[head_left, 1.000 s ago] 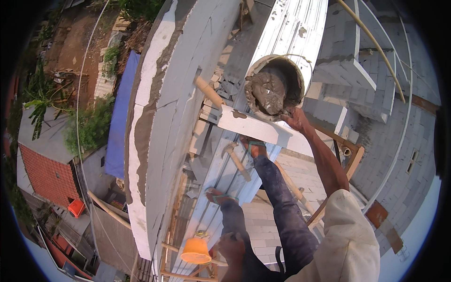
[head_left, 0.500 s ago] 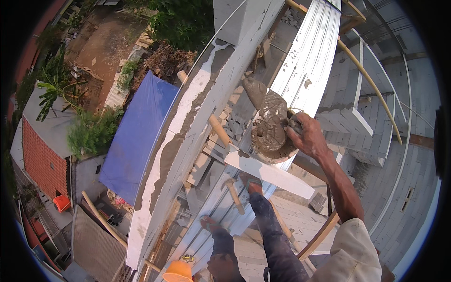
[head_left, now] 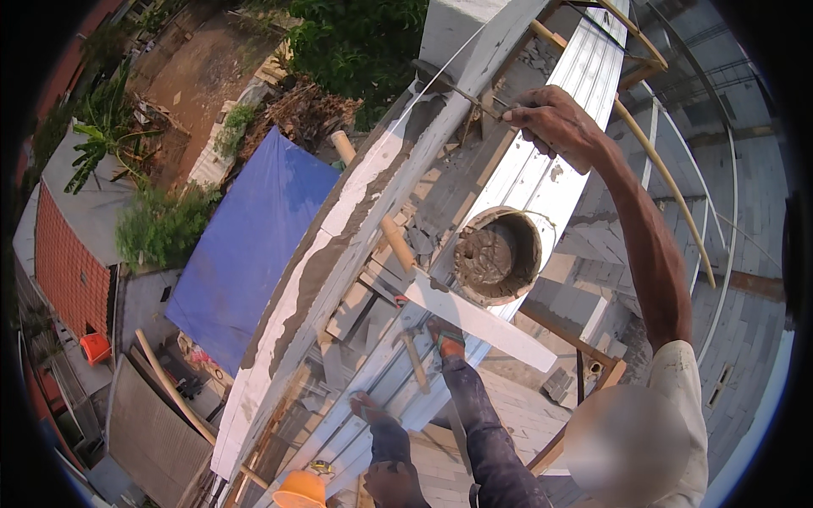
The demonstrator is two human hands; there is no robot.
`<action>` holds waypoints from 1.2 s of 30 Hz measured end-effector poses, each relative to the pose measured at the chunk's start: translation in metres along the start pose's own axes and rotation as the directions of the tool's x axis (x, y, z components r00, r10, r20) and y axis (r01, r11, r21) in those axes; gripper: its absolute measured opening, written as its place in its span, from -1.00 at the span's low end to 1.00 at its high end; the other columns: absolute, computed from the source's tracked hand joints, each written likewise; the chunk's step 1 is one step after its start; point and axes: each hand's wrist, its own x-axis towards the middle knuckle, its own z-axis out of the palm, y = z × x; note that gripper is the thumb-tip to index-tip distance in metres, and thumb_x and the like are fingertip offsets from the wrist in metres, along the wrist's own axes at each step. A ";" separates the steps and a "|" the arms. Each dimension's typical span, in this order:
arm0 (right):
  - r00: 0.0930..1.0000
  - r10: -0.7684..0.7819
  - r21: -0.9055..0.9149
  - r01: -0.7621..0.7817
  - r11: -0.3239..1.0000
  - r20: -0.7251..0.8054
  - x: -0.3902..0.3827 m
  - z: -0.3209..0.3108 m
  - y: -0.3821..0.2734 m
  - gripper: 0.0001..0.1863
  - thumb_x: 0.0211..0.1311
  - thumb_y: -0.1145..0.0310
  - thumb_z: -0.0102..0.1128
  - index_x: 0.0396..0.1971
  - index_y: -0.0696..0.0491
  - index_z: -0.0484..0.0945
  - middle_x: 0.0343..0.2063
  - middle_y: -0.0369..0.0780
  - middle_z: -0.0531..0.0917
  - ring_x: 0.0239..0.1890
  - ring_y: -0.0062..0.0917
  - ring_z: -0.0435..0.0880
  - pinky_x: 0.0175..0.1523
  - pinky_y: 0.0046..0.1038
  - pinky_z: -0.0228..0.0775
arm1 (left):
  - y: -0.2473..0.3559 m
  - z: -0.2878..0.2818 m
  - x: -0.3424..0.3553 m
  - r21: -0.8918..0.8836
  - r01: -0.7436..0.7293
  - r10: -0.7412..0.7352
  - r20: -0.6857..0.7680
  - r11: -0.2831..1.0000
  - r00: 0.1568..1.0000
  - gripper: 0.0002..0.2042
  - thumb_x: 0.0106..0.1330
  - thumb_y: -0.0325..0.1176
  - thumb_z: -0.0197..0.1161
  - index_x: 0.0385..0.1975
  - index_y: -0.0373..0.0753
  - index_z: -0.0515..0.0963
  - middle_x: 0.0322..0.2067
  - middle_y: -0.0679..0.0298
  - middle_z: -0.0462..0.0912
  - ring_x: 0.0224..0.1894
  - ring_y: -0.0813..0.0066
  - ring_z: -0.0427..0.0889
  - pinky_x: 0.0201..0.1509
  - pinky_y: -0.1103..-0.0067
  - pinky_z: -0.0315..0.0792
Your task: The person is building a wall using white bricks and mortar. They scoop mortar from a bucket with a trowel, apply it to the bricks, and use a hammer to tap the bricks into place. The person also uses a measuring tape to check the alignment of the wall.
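Note:
My right hand (head_left: 555, 127) is closed around the handle of a trowel (head_left: 464, 93). The trowel's blade is over the far end of the wall top, beside a large grey block (head_left: 453, 34). Wet grey mortar (head_left: 296, 292) lies in an uneven strip along the pale wall top (head_left: 279, 326). Nearer to me, a round mortar-crusted bucket (head_left: 535, 245) holds more wet mortar (head_left: 487, 258). What looks like my left hand (head_left: 392, 484) is low by my left knee, dim and partly cut off, its fingers unclear.
Ribbed metal decking (head_left: 542, 161) runs beside the wall, with a white slab (head_left: 483, 317) across it under the bucket. A hammer (head_left: 415, 364) lies near my feet, an orange container (head_left: 299, 491) lower down. A taut string follows the wall; beyond it the ground drops to a blue tarp (head_left: 254, 245).
My right hand has moved up and away from the bucket with the trowel, to the wall's far end. The heaped mortar lifted at the bucket is gone from there; mortar remains inside.

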 end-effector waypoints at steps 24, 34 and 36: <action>0.866 0.497 -0.054 -0.495 0.867 0.044 -0.191 0.115 0.246 -0.80 0.30 0.32 0.37 -0.25 0.16 0.66 -0.58 -0.32 0.59 -0.63 -0.59 0.53 -0.52 -0.46 0.37 | -0.030 0.045 0.034 0.068 0.059 -0.052 -0.098 0.996 0.994 -0.65 0.28 -0.07 0.38 -0.05 -0.13 0.73 0.10 0.18 0.67 0.16 -0.02 0.59 0.27 0.11 0.44; 0.978 0.174 -0.300 -0.201 0.932 -0.115 -0.287 0.262 0.272 -0.28 0.15 0.38 0.50 0.32 0.13 0.41 0.14 0.03 0.54 0.23 -0.05 0.54 0.32 -0.14 0.46 | -0.050 0.059 0.045 0.128 -0.012 0.028 -0.121 0.992 0.992 -0.69 0.28 -0.09 0.39 -0.09 -0.11 0.74 0.07 0.23 0.70 0.10 0.02 0.64 0.19 0.16 0.53; 0.968 0.247 -0.366 -0.242 0.899 -0.035 -0.310 0.298 0.289 -0.08 0.09 0.32 0.56 0.44 0.08 0.25 0.23 0.01 0.49 0.29 -0.03 0.49 0.39 -0.06 0.38 | -0.052 0.058 0.046 0.147 -0.017 0.034 -0.119 0.989 0.992 -0.69 0.27 -0.09 0.40 -0.11 -0.13 0.75 0.04 0.22 0.71 0.08 0.02 0.65 0.17 0.17 0.54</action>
